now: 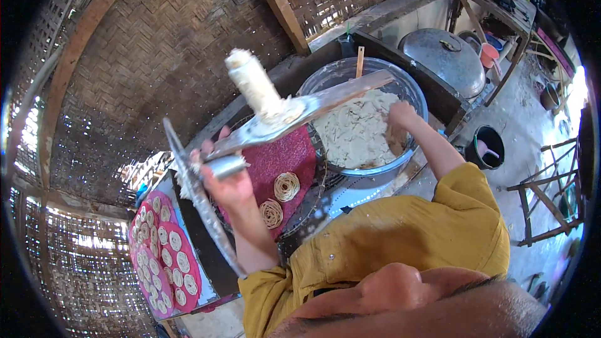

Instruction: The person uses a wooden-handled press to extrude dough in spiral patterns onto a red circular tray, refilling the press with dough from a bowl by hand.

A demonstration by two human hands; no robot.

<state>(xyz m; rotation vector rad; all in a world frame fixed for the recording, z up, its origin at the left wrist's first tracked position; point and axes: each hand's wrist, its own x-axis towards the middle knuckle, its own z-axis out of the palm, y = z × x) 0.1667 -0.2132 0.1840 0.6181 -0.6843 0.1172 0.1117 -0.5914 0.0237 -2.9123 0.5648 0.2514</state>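
Note:
My left hand (229,183) is closed around a two-part hand press, near a metal cylinder (225,166) fixed to a long board. The press's other wooden bar (341,95) slants up to the right, carrying an upright plunger (255,86) coated in pale dough. My right hand (402,116), fingers curled, is at the edge of the pale dough (354,126) inside a large blue-rimmed basin (421,97); its fingertips are partly hidden. Below the press, a round tray lined with magenta cloth (275,159) bears two coils of dough strands (287,186).
More coils lie on pink cloths (191,256) at lower left. Behind the basin a wooden-handled tool (360,61) sticks up. A big lidded metal pot (442,59), a black bucket (485,148) and a wooden frame (544,194) stand right. A woven wall (163,44) rises at the back.

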